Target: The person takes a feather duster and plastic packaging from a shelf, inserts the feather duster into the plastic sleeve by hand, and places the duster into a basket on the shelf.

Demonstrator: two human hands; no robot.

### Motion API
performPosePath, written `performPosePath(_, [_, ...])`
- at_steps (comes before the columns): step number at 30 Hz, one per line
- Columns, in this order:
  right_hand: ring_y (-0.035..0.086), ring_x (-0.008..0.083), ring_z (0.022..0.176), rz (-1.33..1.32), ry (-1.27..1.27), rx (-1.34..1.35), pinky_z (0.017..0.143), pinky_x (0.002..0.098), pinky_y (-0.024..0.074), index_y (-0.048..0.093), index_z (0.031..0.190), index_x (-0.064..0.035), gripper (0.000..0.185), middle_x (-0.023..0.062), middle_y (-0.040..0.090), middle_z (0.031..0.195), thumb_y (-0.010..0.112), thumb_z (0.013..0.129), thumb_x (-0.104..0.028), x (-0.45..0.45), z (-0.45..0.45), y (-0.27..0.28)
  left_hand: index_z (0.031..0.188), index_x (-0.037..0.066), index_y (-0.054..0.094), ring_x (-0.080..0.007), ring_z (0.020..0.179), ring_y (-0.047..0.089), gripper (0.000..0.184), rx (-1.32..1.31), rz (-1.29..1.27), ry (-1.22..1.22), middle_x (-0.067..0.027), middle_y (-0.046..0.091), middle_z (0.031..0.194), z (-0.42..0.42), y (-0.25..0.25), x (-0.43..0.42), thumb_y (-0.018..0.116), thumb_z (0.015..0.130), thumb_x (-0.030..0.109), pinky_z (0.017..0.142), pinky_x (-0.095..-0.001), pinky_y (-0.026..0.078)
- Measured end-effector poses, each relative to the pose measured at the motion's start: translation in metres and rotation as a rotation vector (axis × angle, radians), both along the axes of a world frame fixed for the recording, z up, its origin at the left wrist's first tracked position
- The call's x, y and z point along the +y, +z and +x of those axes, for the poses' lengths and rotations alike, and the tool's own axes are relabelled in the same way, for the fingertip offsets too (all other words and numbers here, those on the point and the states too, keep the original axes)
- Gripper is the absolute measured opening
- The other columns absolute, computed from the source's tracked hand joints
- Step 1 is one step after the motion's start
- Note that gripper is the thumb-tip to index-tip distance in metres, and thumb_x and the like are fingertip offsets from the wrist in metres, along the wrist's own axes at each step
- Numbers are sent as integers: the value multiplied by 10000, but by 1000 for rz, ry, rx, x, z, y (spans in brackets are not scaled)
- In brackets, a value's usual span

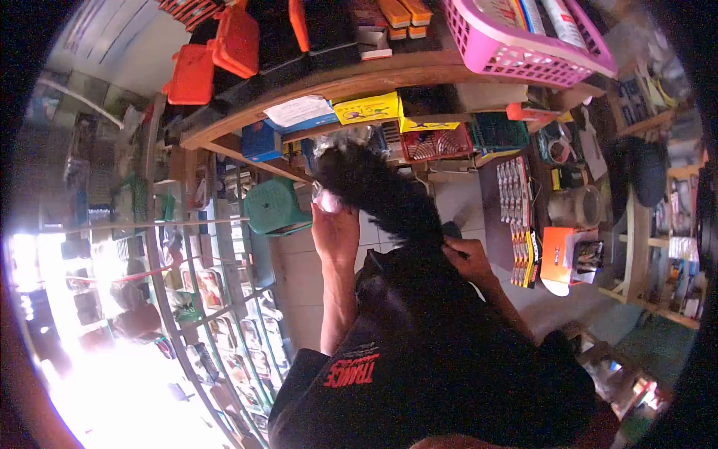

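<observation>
Leftward, the left hand holds a shiny pinkish item; brushing it likely needs the right hand clasping the fluffy black duster steadily.

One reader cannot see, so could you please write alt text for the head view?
A person's left hand holds a shiny, pinkish item while the right hand is at the near end of a dark, fluffy duster. Beyond them, a pink basket stands on a wooden shelf.
</observation>
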State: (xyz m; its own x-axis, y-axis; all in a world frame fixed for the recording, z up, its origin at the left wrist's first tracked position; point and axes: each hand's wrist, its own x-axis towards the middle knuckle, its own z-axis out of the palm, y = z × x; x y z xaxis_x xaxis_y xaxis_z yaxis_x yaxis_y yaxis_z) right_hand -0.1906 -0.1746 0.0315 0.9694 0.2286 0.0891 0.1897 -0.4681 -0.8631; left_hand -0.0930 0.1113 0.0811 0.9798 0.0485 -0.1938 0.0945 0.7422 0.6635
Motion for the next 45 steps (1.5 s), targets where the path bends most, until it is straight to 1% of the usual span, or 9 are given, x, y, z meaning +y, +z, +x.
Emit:
performPosePath(1, [673,297,712,-28,45,20,670,356,524,676,1084,-60,270,148,692,840,664,840,-174,0,4,4,1336,66,451,-281,1255,429,408,-83,522,-76,-101,505,1338,-1,-13,4,330,993,251,1120,-446,256])
performPosePath(7, [691,272,791,114,-56,116,727,331,530,664,1056,19,261,184,696,949,679,839,-126,6,12,12,1313,79,486,-279,1269,437,395,14,-604,52,-99,493,1369,-5,-1,4,367,986,266,1106,-429,278])
performPosePath(11, [644,159,778,27,67,85,706,282,498,651,1060,57,287,146,701,898,655,868,-157,4,12,15,1306,55,475,-284,1253,450,384,-121,550,-4,-99,500,1357,-8,-7,6,359,992,242,1099,-414,303])
performPosePath(14, [615,133,703,20,-30,173,651,271,483,661,1048,48,277,120,696,828,665,863,-157,9,12,30,1246,54,495,-273,1214,476,313,46,-478,44,-82,513,1335,-11,9,7,381,978,168,1042,-405,375])
performPosePath(20, [535,80,617,-21,101,168,577,249,440,670,1050,25,270,40,613,674,645,886,-189,8,16,31,1234,93,521,-276,1097,541,347,-170,187,178,-97,601,1182,-20,-55,1,359,962,237,1014,-437,374])
performPosePath(28, [464,71,582,-35,48,247,540,248,377,661,880,36,224,-13,541,631,606,909,-178,8,13,24,1167,150,578,-286,1063,545,263,126,-600,71,-84,612,1151,-26,-46,1,436,955,216,964,-411,442])
performPosePath(36, [518,101,590,-5,95,187,550,281,410,639,818,42,246,24,584,633,609,905,-186,6,12,27,1286,102,480,-251,1122,513,409,-105,457,22,-77,575,1214,-47,-37,-6,284,1003,323,1094,-499,280])
performPosePath(37, [525,104,592,13,80,152,554,284,417,647,837,43,246,28,592,636,611,904,-190,5,10,19,1296,109,474,-258,1132,515,414,24,-322,108,-72,566,1234,-47,-34,-5,320,999,352,1075,-492,314])
performPosePath(45, [438,73,515,59,46,274,480,265,332,562,682,12,292,1,500,566,605,903,-175,3,3,30,1294,97,474,-237,1179,496,468,95,183,382,-84,549,1242,-43,-19,-11,392,986,440,1004,-461,377])
